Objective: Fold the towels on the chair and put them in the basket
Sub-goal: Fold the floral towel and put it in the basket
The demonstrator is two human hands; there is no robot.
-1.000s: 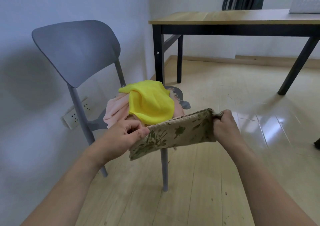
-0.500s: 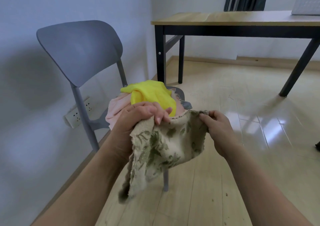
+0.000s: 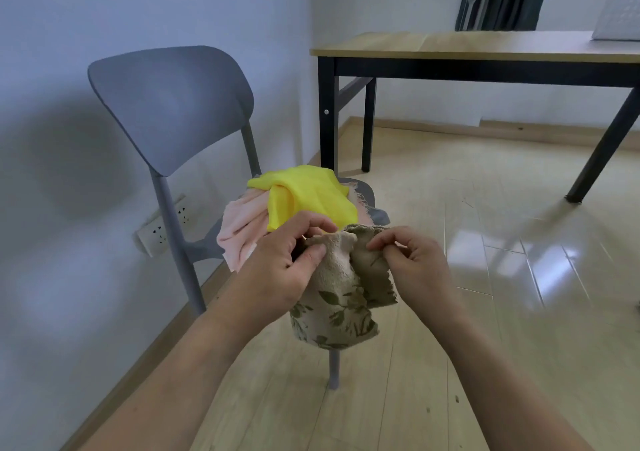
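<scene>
A beige towel with a green leaf print [image 3: 341,307] hangs doubled over in front of the grey chair [image 3: 173,111]. My left hand [image 3: 287,260] pinches its upper left edge and my right hand [image 3: 412,260] pinches the upper right edge, the two hands nearly touching. On the chair seat behind them lie a yellow towel [image 3: 304,196] and, under it, a pink towel [image 3: 242,229]. No basket is in view.
A wooden table with black legs [image 3: 485,49] stands at the back right, a white object [image 3: 620,11] on its far corner. A wall socket strip [image 3: 159,229] sits low on the left wall. Glossy wooden floor [image 3: 519,277] spreads to the right.
The leaf-print towel was stretched flat between my hands; I have brought my hands together, so it now hangs folded in half. The view has shifted slightly.
</scene>
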